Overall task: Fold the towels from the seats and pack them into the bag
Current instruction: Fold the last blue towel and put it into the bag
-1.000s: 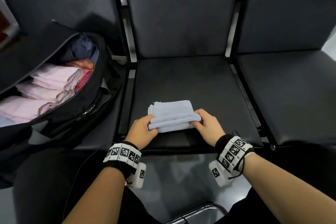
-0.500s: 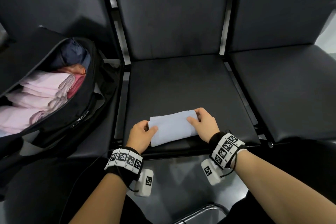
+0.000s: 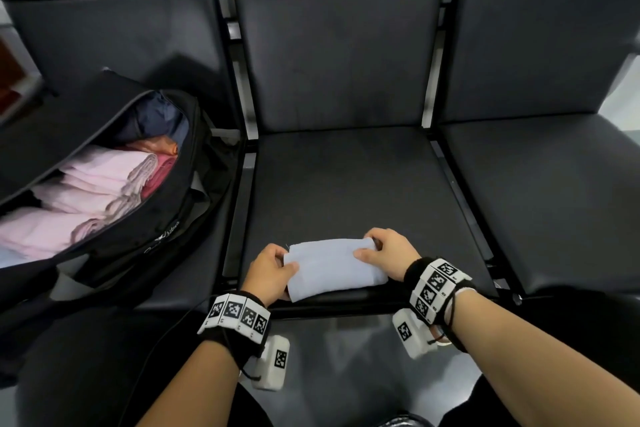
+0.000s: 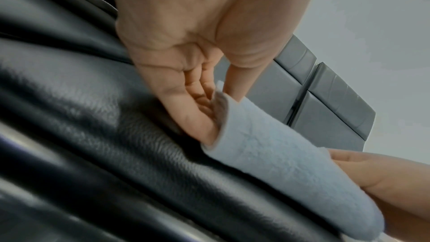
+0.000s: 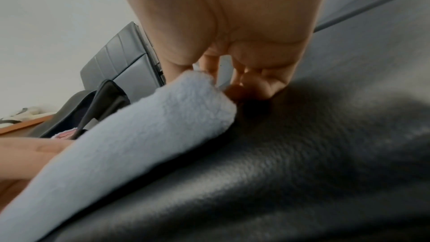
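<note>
Nearest the camera, both forearms reach forward, each wrist wrapped in a black band set with black-and-white marker tiles (image 3: 239, 314). The left hand (image 3: 268, 270) pinches the left end of a folded pale blue towel (image 3: 334, 267), thumb lying on top and fingers (image 4: 186, 98) tucked beneath the fold, as the left wrist view shows. The right hand (image 3: 389, 253) holds the towel's right end, thumb on the upper face and curled fingers at the far right corner; in the right wrist view its fingertips (image 5: 263, 87) come down to the seat just beside the cloth. The towel lies folded into a flat oblong at the front edge of the middle seat (image 3: 346, 184), its near edge close to the seat's front lip, and the blurred wrist views do not settle whether it rests fully on the black leather or is raised a little. On the seat to the left sits an open black bag (image 3: 156, 229), its flap thrown back towards the backrest. Inside it, folded pink towels (image 3: 90, 191) are stacked, with a darker red cloth (image 3: 159, 173) beside them, an orange one (image 3: 162, 146) behind, and a dark blue one (image 3: 159, 114) at the far end. The seat to the right (image 3: 554, 191) shows bare black leather.
</note>
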`<state>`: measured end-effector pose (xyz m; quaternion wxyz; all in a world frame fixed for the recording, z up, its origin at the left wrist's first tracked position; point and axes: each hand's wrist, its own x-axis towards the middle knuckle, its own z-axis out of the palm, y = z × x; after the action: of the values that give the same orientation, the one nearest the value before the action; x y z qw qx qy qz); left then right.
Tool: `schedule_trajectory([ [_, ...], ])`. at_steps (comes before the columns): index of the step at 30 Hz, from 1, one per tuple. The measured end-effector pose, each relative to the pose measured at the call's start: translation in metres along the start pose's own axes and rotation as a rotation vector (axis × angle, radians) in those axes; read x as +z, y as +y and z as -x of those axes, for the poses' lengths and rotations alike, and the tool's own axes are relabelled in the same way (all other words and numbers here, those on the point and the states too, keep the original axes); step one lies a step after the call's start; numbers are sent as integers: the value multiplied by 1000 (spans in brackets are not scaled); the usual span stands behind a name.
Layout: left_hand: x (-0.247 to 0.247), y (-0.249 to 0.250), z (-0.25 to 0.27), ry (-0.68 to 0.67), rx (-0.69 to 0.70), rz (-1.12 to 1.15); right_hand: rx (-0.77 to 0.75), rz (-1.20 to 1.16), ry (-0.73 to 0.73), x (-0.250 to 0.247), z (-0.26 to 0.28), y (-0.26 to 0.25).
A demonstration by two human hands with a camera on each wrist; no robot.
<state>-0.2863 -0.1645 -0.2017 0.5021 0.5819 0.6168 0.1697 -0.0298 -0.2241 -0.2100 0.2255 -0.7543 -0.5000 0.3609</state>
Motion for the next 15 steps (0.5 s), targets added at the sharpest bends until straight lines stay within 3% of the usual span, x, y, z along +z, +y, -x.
schedule_trajectory([
  [4, -5, 11, 8, -39, 33, -60, -124, -53, 2, -12, 15, -12],
  [8, -12, 37, 19, -115, 268, -328, -334, -38, -31, -34, 30, -49],
  [12, -8, 72, 36, -295, 473, -263, -545, 176, -34, -49, 47, -93],
  [15, -5, 85, 44, -343, 460, -192, -596, 290, -64, -54, 56, -115],
])
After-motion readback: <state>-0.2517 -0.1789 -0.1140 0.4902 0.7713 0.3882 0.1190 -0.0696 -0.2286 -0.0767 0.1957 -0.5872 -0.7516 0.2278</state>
